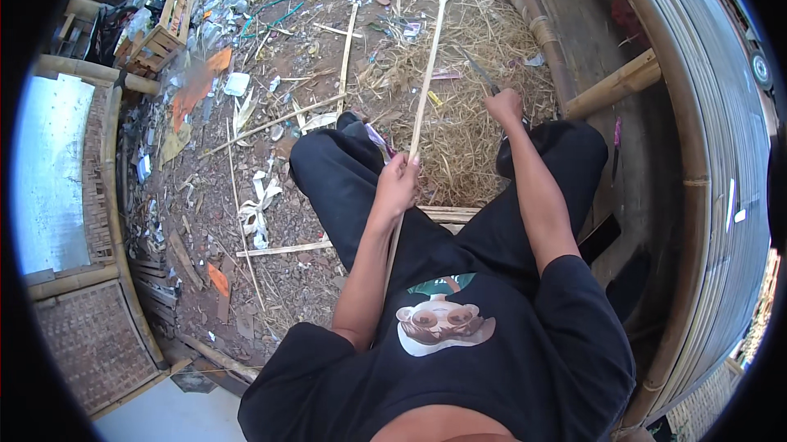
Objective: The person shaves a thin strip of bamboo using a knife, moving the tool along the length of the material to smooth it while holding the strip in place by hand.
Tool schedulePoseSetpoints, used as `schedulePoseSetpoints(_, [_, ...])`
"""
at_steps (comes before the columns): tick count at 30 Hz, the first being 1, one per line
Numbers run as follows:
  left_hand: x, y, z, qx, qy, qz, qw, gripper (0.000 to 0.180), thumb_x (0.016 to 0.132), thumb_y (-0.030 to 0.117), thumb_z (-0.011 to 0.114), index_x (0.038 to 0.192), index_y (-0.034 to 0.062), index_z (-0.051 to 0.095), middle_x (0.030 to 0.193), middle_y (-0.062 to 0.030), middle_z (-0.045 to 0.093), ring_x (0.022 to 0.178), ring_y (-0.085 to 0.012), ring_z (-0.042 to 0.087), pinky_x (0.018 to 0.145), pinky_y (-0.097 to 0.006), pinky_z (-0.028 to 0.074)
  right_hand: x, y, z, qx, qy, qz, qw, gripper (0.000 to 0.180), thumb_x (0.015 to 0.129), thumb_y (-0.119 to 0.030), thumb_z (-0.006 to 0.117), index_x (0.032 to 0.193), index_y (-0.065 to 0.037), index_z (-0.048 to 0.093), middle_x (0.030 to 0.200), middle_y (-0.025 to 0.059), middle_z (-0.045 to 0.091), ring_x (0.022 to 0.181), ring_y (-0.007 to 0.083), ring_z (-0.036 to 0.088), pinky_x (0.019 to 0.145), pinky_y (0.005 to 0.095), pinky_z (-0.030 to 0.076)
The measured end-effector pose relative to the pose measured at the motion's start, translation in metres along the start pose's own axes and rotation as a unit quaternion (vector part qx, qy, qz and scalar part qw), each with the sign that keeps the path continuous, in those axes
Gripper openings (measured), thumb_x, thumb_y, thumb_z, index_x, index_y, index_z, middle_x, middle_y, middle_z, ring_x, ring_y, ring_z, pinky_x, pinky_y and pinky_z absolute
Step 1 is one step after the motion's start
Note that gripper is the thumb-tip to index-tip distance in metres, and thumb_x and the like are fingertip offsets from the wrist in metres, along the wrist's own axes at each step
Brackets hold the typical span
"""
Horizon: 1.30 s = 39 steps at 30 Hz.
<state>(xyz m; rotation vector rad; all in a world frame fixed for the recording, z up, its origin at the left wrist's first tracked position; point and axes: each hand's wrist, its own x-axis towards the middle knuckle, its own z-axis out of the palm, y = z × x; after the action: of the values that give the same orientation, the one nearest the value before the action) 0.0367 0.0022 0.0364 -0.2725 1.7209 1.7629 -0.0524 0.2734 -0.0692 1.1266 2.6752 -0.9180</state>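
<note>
- Woven panel (pixel 94 319) bounds far left.
- Littered ground (pixel 295 299), roomy beside the legs (pixel 336 188).
- Left hand (pixel 397 184) closed around a long bamboo strip (pixel 425 90) slanting forward.
- Right hand (pixel 503 106) clamped on a knife (pixel 482 74) over straw (pixel 459 143).
- Bamboo frame (pixel 695 155) edges the right.

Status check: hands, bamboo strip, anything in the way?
Left hand gripping long bamboo strip. Right hand holding knife, clear of the strip. Straw-like shavings below; no obstruction visible between knife and strip.
</note>
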Motion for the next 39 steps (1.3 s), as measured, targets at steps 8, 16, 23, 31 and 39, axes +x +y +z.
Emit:
schedulePoseSetpoints(8, [0.020, -0.012, -0.003, 0.015, 0.025, 0.020, 0.999, 0.019, 0.094, 0.023, 0.052, 0.085, 0.0068, 0.047, 0.056, 0.0040, 0.042, 0.038, -0.0043, 0.033, 0.034, -0.021, 0.025, -0.037, -0.020, 0.001, 0.355, -0.195, 0.052, 0.913, 0.039, 0.078, -0.039, 0.065, 0.083, -0.001, 0.065, 0.068, 0.0093, 0.061, 0.046, 0.0147, 0.048, 0.044, 0.0304, 0.038])
schedulePoseSetpoints(16, [0.027, -0.024, 0.012, 0.019, -0.105, -0.008, 0.994, 0.022, 0.094, 0.025, 0.052, 0.087, 0.0045, 0.048, 0.062, -0.0016, 0.052, 0.041, -0.0086, 0.050, 0.038, -0.022, 0.041, -0.067, -0.046, -0.008, 0.383, -0.183, -0.030, 0.905, 0.030, 0.076, -0.033, 0.075, 0.072, -0.007, 0.059, 0.060, -0.0025, 0.052, 0.043, 0.0059, 0.036, 0.039, 0.0243, 0.028])
schedulePoseSetpoints(23, [0.062, -0.017, 0.006, -0.129, -0.167, -0.044, 0.977, 0.021, 0.095, 0.027, 0.050, 0.090, 0.0063, 0.049, 0.058, 0.0040, 0.041, 0.038, -0.0037, 0.034, 0.034, -0.019, 0.025, -0.069, -0.050, -0.007, 0.281, -0.237, -0.120, 0.922, 0.040, 0.074, -0.042, 0.074, 0.064, -0.005, 0.061, 0.054, 0.0007, 0.054, 0.046, 0.0071, 0.045, 0.044, 0.0272, 0.035])
schedulePoseSetpoints(31, [0.069, -0.024, 0.021, -0.089, -0.104, -0.058, 0.989, 0.024, 0.091, 0.027, 0.057, 0.076, 0.0137, 0.045, 0.055, 0.0087, 0.031, 0.039, -0.0012, 0.026, 0.034, -0.020, 0.017, -0.048, -0.023, -0.029, -0.080, -0.111, -0.296, 0.945, 0.047, 0.072, -0.040, 0.070, 0.057, 0.003, 0.056, 0.052, 0.0163, 0.054, 0.049, 0.0282, 0.054, 0.054, 0.0397, 0.044])
schedulePoseSetpoints(39, [0.083, -0.036, 0.021, -0.051, -0.060, -0.054, 0.995, 0.023, 0.088, 0.025, 0.060, 0.078, 0.0111, 0.045, 0.054, 0.0077, 0.033, 0.038, -0.0020, 0.027, 0.033, -0.021, 0.016, -0.061, -0.017, -0.018, -0.082, -0.142, -0.266, 0.950, 0.050, 0.073, -0.050, 0.067, 0.071, 0.000, 0.063, 0.066, 0.0195, 0.061, 0.068, 0.0344, 0.062, 0.063, 0.0426, 0.046])
